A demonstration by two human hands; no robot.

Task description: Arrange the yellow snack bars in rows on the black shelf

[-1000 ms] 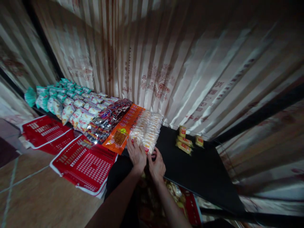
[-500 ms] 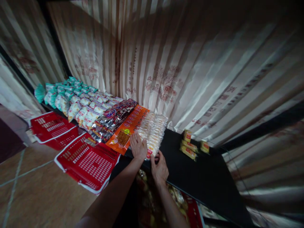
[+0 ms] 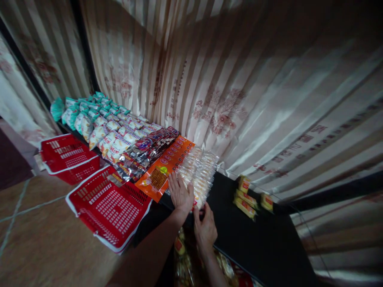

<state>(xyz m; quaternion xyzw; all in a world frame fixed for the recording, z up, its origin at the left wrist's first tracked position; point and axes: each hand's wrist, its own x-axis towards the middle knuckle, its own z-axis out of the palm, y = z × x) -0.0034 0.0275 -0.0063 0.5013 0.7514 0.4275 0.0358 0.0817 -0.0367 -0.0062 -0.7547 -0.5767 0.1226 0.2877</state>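
Observation:
Rows of small clear-wrapped pale snack packets (image 3: 201,171) lie overlapping on the black shelf, with a bit of red label at the near end. My left hand (image 3: 181,193) is open and rests flat on their near left side, its fingers stretched towards the back. At the near end of the packets, my right hand (image 3: 206,225) has thumb and forefinger apart, the tips touching the wrapper edge. Just left of the packets lies an orange bag (image 3: 157,177) with brown sticks pictured on it. What lies beneath my left palm is hidden.
Silver-and-dark packs (image 3: 140,153), white bags (image 3: 113,143) and green bags (image 3: 70,115) line the shelf leftward. Several yellow packets (image 3: 245,207) lie on the black shelf (image 3: 263,243) at right. Red baskets (image 3: 112,205) stand on the floor; a curtain (image 3: 185,59) hangs behind.
The view has shifted, so the shelf goods now appear slightly lower and further right. Both hands stay at the near end of the clear packets.

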